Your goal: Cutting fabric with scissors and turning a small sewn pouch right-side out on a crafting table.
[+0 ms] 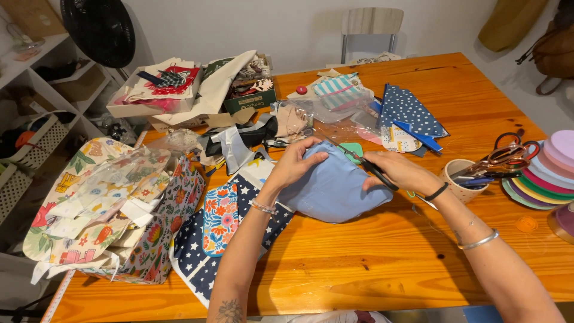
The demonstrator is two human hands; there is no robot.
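Near your edge of the wooden desk (382,263), both forearms reached forward and met over the light blue fabric (335,191), which lay just past the middle of the desk, partly over a navy star-print piece (197,251) and a floral patch (220,218). Your left hand (296,162) was closed on the fabric's upper left edge, fingers curled over it and lifting it a little. Your right hand (397,170) was clamped around the handles of dark scissors (373,170), whose long axis ran slantwise up and to the left, blades pointing toward your left hand across the top of the fabric. Both hands touched the fabric, so it lay between them, with the right one bringing the blades to its upper right edge.

To your left sat a heap of floral and printed cloths (113,209). To your right stood a cup of scissors (463,176) and a stack of coloured discs (547,173). Farther off lay polka-dot blue fabric (409,110), boxes of scraps (158,90) and, beyond the desk, a chair (371,24).
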